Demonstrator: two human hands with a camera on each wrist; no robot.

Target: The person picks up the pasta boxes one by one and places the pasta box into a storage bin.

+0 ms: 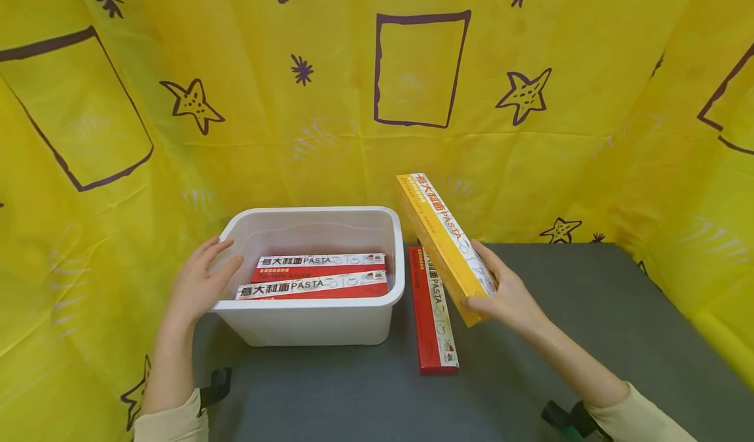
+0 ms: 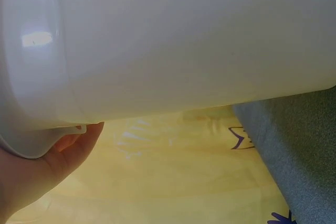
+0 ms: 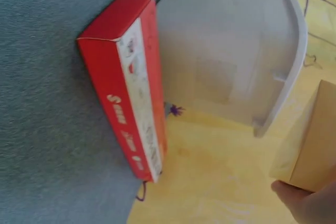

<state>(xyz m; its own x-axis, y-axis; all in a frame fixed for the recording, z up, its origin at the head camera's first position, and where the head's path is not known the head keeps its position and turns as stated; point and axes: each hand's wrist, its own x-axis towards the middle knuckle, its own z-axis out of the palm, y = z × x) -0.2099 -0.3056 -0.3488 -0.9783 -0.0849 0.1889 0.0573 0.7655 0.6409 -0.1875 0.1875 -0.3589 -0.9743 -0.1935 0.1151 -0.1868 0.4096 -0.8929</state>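
Observation:
My left hand [image 1: 203, 278] grips the left rim of a white plastic bin [image 1: 306, 324]; the left wrist view shows part of this hand below the rim, against the outer wall. Inside the bin lie two red-and-white pasta boxes [image 1: 311, 289], labelled tomato sauce. My right hand [image 1: 508, 296] holds a yellow pasta box [image 1: 438, 249] by its near end, thumb on one side and fingers on the other. The box is tilted in the air, its far end up toward the bin's right side. Beneath it, another red pasta box [image 1: 429, 324] lies on the table.
The dark grey table [image 1: 330, 396] carries the bin and the loose red box, which lies just right of the bin. Yellow patterned cloth [image 1: 336, 154] hangs behind and along both sides.

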